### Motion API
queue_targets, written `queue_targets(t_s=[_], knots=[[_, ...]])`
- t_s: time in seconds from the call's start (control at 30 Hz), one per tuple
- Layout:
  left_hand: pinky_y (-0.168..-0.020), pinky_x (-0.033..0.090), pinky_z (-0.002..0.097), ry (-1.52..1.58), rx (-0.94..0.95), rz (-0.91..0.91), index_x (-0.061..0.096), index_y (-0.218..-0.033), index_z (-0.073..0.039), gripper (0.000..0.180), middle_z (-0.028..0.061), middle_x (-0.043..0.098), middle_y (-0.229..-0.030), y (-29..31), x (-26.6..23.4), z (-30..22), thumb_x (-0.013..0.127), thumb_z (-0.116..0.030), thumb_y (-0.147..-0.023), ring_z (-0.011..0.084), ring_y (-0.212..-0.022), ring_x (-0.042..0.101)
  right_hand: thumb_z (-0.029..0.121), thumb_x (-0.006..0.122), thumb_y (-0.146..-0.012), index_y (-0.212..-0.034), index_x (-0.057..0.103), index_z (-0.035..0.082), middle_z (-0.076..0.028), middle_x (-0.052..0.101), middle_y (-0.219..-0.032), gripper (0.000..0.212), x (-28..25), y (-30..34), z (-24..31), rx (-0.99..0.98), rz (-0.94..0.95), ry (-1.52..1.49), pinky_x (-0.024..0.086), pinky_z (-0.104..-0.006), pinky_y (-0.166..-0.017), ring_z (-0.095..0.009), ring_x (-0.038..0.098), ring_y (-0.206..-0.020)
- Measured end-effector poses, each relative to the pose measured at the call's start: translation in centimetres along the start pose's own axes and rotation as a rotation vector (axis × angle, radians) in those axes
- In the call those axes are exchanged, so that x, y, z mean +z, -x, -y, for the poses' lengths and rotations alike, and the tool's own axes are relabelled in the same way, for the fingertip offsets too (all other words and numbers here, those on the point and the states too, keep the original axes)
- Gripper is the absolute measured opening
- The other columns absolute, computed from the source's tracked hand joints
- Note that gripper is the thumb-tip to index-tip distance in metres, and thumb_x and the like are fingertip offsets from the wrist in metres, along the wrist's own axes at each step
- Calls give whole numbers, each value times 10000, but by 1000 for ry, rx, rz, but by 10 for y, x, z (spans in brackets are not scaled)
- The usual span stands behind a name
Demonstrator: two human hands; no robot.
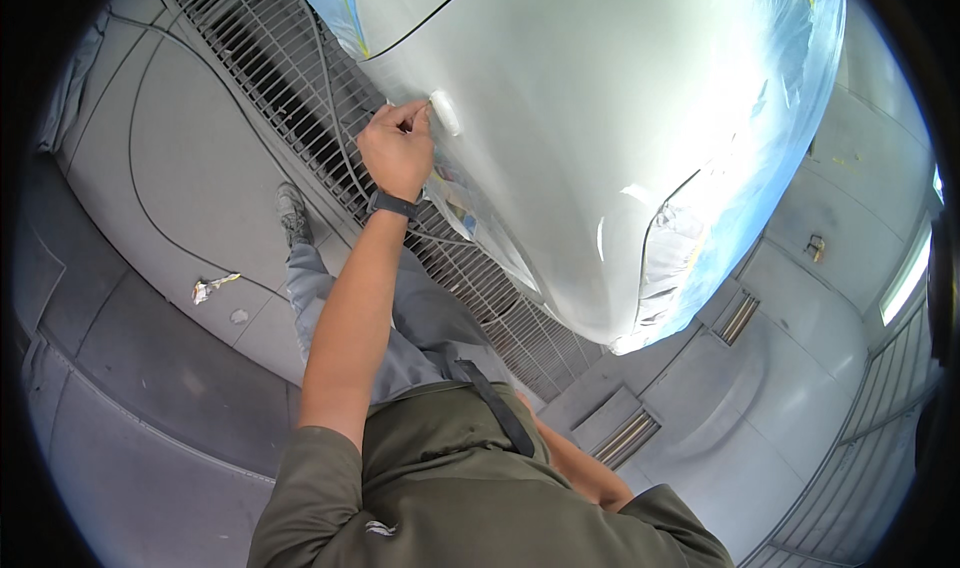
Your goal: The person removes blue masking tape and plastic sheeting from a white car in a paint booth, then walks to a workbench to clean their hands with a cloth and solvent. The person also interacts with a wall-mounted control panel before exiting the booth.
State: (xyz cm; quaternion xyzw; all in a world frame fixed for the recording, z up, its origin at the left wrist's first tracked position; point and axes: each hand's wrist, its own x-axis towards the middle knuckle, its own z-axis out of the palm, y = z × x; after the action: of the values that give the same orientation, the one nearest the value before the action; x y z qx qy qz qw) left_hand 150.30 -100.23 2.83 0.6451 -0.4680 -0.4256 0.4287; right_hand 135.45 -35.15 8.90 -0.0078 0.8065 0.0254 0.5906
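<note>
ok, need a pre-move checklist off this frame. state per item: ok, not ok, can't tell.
1. Left hand at the pale bodywork: ok, fingertips right by the short white patch.
2. Something held in those fingertips: cannot tell, too small to make out.
3. Right hand placed: cannot tell, hidden; only the right forearm shows.
4. Left wrist bare near the surface: not ok, it wears a dark band.
5. Blue plastic sheeting on the bodywork's far right side: ok, in place, though its hold at every edge cannot be judged.
6. Floor free of litter: not ok, a crumpled scrap lies at left.
</note>
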Motion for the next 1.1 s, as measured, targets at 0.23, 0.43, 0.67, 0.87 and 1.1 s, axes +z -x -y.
queue_targets(t_s=[0.23,0.43,0.67,0.87,1.1], knots=[[-593,458,310,87,-17,62,796,-1021,-40,193,61,566,-684,-5,-10,9,808,-97,-837,167,-598,543,426,611,-913,-1116,671,-32,-305,689,-1133,505,3,-3,-4,-4,-2,-14,506,-492,-890,-431,659,-1106],[-597,463,324,92,-4,149,800,-1003,-47,180,75,583,-690,-13,-9,18,807,-114,-836,193,-594,559,431,610,-913,-1116,669,-33,-306,688,-1132,510,4,-5,-6,-7,0,-11,505,-493,-889,-433,657,-1107],[-600,470,322,97,-50,187,803,-988,-49,151,77,615,-710,-19,-5,21,797,-100,-846,178,-601,575,438,609,-913,-1116,666,-35,-307,688,-1131,517,-1,-5,-3,-11,-3,-4,505,-494,-889,-436,655,-1108],[-599,472,315,37,-24,132,797,-989,-33,141,79,622,-712,-13,-2,16,784,-96,-863,162,-601,561,443,608,-914,-1115,664,-36,-309,687,-1130,523,-3,-3,3,-14,-2,0,504,-495,-889,-439,654,-1109],[-661,478,287,288,-194,243,781,-1037,3,160,41,675,-795,-18,-4,23,754,-84,-905,106,-684,560,449,607,-914,-1115,662,-37,-310,687,-1129,529,-3,-2,3,-15,-9,-8,504,-496,-889,-442,652,-1111]])
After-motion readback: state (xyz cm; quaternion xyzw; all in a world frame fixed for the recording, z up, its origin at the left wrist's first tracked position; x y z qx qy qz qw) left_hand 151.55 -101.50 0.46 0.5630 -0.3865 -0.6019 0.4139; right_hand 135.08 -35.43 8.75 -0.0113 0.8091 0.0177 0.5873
